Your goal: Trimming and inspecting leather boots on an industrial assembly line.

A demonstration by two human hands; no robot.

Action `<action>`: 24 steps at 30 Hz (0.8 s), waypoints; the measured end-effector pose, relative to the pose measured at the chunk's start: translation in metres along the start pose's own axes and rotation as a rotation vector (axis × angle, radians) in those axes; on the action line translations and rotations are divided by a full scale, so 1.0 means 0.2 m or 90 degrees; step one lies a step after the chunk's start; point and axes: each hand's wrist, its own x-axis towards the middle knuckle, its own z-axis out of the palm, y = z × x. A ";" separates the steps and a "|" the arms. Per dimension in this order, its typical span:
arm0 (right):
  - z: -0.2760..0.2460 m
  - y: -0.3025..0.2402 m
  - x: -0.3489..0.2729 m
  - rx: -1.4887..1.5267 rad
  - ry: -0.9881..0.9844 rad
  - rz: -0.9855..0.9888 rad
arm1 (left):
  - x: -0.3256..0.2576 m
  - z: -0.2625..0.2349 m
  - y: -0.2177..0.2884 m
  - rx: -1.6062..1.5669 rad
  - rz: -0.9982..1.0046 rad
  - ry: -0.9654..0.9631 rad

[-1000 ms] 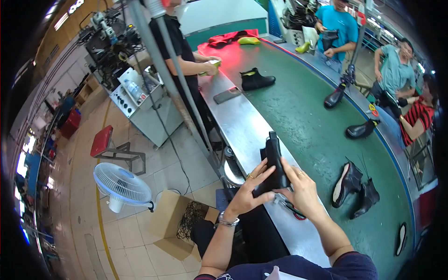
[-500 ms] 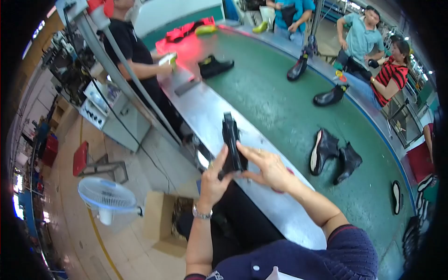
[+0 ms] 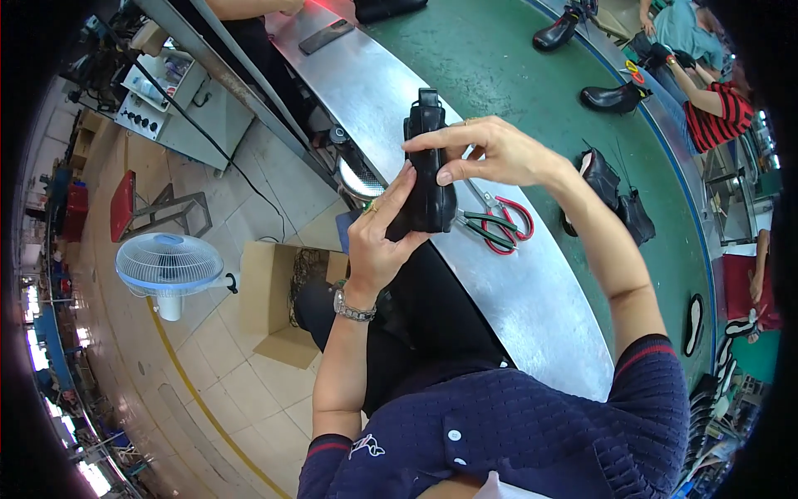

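A black leather boot point(image 3: 431, 195) is in the middle of the frame, just above center, its pull loop toward the upper edge, over the near side of the metal tabletop point(image 3: 544, 320). The left hand point(image 3: 376, 249) is closed around its left side and lower end, fingers pointing up along the leather and thumb bent in below; a metal-banded watch point(image 3: 355, 311) sits on that wrist. The right hand point(image 3: 511, 154) is half open, its index finger laid across the boot and its thumb on the front; whether these two pinch the leather I cannot tell.

Just right of the boot, on the metal, red-handled scissors point(image 3: 524, 214) and a green-handled tool point(image 3: 490, 219) lie crossed. A dark phone point(image 3: 327, 37) rests on the metal at upper center. On the green work surface point(image 3: 486, 87), a black ankle boot point(image 3: 611, 99) lies at upper right, and a loose shoe sole point(image 3: 693, 323) lies lower down near the right edge.

At left, a white fan point(image 3: 169, 264) stands beside an open cardboard box point(image 3: 268, 303), below a red-seated stool point(image 3: 123, 206).
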 end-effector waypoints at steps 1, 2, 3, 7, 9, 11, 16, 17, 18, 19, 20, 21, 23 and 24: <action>-0.01 0.01 0.02 0.038 -0.039 0.026 | -0.01 0.01 0.00 -0.007 -0.006 0.001; -0.02 0.01 0.02 0.042 -0.043 0.029 | -0.02 0.02 0.01 -0.009 -0.012 -0.001; -0.04 -0.01 0.03 0.030 -0.060 0.030 | -0.02 0.03 0.02 -0.010 -0.007 0.005; 0.00 0.00 0.05 0.028 -0.063 0.036 | -0.03 0.01 0.03 0.049 0.023 0.031; 0.10 0.01 0.02 -0.058 0.039 0.014 | 0.00 0.02 0.04 -0.016 -0.016 0.100; 0.19 0.08 -0.02 0.155 0.204 0.054 | 0.08 -0.04 0.11 0.115 0.015 -0.015; 0.43 0.08 -0.18 0.221 0.235 0.153 | 0.12 -0.20 -0.02 -0.040 -0.105 0.055; 0.47 0.05 -0.23 0.118 0.216 0.173 | 0.10 -0.26 -0.01 -0.156 -0.183 0.087; 0.53 0.09 -0.27 0.110 0.196 0.157 | 0.08 -0.32 0.00 -0.153 -0.196 0.126; 0.59 0.06 -0.32 0.165 0.155 0.163 | 0.04 -0.39 0.01 -0.148 -0.213 0.170; 0.64 0.02 -0.36 0.212 0.139 0.158 | 0.01 -0.46 0.04 -0.174 -0.260 0.165; 0.68 -0.03 -0.39 0.259 0.122 0.153 | -0.02 -0.52 0.08 -0.200 -0.309 0.161; 0.79 -0.15 -0.44 0.372 0.079 0.141 | -0.08 -0.59 0.13 -0.177 -0.340 0.186; 0.83 -0.24 -0.45 0.449 0.046 0.179 | -0.12 -0.63 0.13 -0.095 -0.381 0.154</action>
